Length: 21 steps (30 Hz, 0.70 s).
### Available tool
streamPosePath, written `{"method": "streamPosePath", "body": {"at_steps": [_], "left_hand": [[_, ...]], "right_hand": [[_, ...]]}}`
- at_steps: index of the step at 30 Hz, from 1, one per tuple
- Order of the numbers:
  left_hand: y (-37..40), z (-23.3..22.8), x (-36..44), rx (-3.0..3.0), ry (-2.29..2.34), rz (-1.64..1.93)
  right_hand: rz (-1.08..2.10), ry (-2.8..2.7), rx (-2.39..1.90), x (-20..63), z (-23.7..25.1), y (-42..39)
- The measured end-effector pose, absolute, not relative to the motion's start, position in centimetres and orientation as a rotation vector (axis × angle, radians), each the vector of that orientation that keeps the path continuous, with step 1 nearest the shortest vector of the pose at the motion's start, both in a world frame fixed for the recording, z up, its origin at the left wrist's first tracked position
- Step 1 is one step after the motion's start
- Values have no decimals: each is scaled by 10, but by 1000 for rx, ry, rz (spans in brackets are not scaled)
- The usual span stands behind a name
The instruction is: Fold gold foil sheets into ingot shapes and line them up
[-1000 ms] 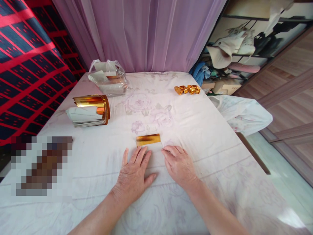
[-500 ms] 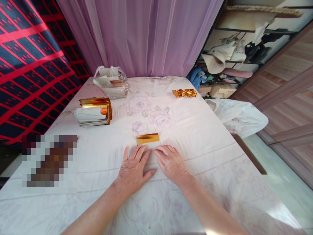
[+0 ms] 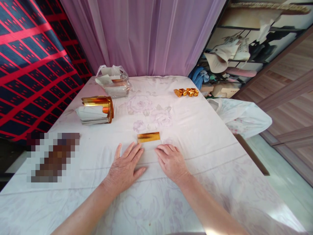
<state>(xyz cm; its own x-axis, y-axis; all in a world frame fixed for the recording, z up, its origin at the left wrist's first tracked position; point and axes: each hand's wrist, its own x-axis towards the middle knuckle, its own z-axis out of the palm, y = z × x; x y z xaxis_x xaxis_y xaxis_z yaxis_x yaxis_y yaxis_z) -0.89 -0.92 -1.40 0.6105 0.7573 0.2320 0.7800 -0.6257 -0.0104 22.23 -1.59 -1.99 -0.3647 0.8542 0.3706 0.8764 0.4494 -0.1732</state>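
Observation:
A sheet of gold foil paper [image 3: 148, 137] lies flat on the table in front of me, its gold strip at the far side and a pale part nearer me. My left hand [image 3: 126, 166] rests palm down with fingers spread, fingertips by the sheet's near left corner; it holds nothing. At the sheet's right near edge, my right hand [image 3: 172, 163] has its fingers bent and pressed together on the paper. Its thumb is mostly hidden beneath the fingers.
A stack of folded gold foil paper [image 3: 97, 111] stands at the left, with a clear plastic bag of paper [image 3: 113, 81] behind it. Folded gold foil pieces [image 3: 186, 92] sit at the far right. A blurred patch [image 3: 53, 158] covers something at the left. Shelves [image 3: 234, 62] stand beyond the table.
My left hand has slid left across the sheet, away from my right hand. The right hand stays at the paper's right edge. The view has shifted slightly.

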Motion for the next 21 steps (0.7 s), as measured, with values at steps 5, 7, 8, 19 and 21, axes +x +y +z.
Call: {"method": "streamPosePath", "body": {"at_steps": [5, 7, 8, 19, 21], "left_hand": [[-7, -13, -9, -2741, -1257, -300], [-7, -14, -11, -2754, -1249, -297], [-6, -14, -12, -2759, -1252, -300], [-7, -11, -10, -2771, -1324, -299], [-8, -11, -8, -2763, -1322, -298]], "right_hand": [[-74, -2305, -1467, 222, -19, -16], [-74, -2309, -1469, 222, -19, -16], [-75, -2309, -1468, 223, -19, -16], [-182, -2347, -1603, 207, -14, -20], [-210, -2354, -1630, 203, -14, -21]]}}
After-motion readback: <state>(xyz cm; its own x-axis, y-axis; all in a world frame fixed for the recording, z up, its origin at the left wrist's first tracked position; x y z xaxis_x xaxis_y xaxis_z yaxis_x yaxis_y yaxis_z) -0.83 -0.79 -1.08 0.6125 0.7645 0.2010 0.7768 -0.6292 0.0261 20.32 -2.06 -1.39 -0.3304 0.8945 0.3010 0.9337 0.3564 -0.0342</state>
